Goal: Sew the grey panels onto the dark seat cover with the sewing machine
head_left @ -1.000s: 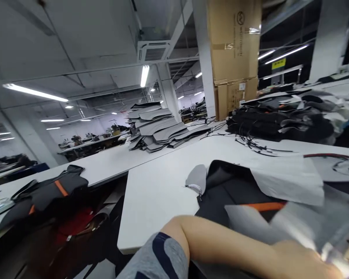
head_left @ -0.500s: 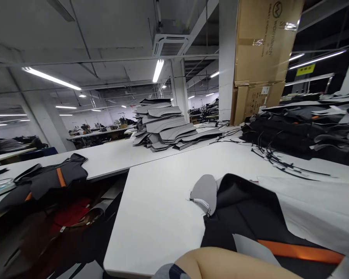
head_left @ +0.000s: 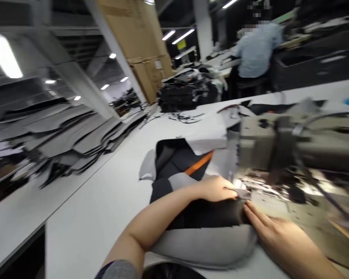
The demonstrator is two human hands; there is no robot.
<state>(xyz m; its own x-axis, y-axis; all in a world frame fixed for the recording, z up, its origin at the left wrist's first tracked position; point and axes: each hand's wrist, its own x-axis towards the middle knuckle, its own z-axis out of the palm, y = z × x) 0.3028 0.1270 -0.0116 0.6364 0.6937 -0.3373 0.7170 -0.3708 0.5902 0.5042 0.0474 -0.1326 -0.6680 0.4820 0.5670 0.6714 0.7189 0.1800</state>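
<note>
A black and grey fabric piece (head_left: 203, 236) lies on the white table in front of the sewing machine (head_left: 264, 143), its edge near the lit needle area. My left hand (head_left: 216, 188) has its fingers curled over the far edge of this piece, holding it close to the needle area. On the machine bed, my right hand (head_left: 272, 226) rests with fingers stretched out and nearly straight, the tips touching the fabric's right edge. An orange strip (head_left: 199, 162) crosses the black cloth behind my left hand. Motion blur softens the needle area.
Grey cut panels (head_left: 66, 135) are stacked at the left. Black cords (head_left: 186, 117) lie near a dark fabric pile (head_left: 189, 91). Cardboard boxes (head_left: 136, 42) stand behind. A person in a light blue shirt (head_left: 256, 48) sits farther back.
The view has swung right and tilted. The sewing machine and both my hands have come into view, where only a bare arm showed before. The panel stack now appears farther left.
</note>
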